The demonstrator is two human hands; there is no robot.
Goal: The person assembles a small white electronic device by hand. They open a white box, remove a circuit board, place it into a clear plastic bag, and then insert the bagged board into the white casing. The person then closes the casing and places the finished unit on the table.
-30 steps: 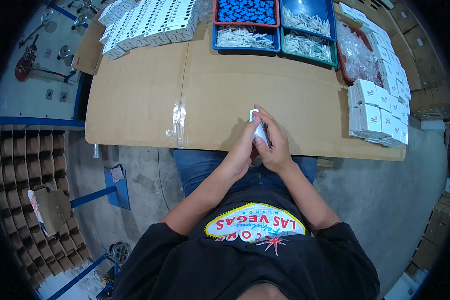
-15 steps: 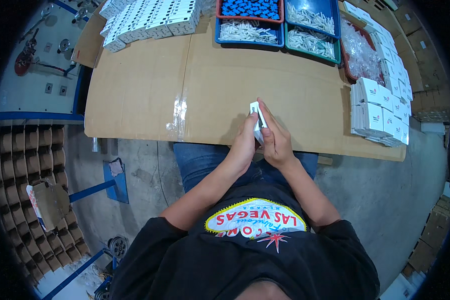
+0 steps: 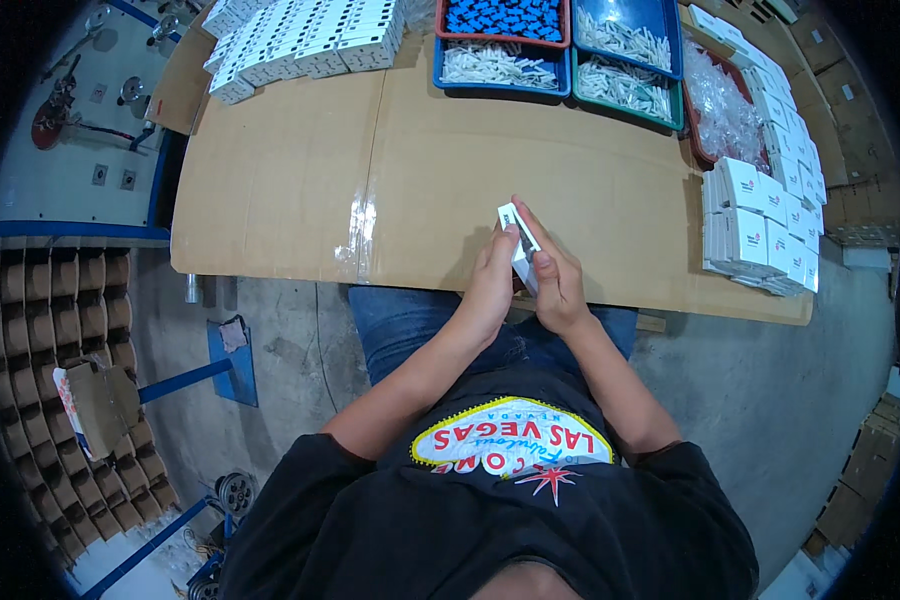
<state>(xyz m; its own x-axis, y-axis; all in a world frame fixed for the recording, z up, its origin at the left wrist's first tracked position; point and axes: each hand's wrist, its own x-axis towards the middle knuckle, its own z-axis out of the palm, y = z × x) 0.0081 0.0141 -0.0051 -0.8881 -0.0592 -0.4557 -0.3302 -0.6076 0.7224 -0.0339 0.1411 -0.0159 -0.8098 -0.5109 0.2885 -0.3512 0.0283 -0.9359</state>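
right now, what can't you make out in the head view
All in the head view:
White box: its sides are partly covered by the left hand and right hand; its inside is too small to read.
Red tray: far end cut off by the top edge.
White sticks: too small for their exact shape.

The left hand [image 3: 488,278] can pass freely leftward over the cardboard sheet [image 3: 270,185], while trays [image 3: 500,93] block the far side and white boxes [image 3: 748,238] the right.

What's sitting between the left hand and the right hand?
In the head view, a small white box-like item, held by the left hand and right hand.
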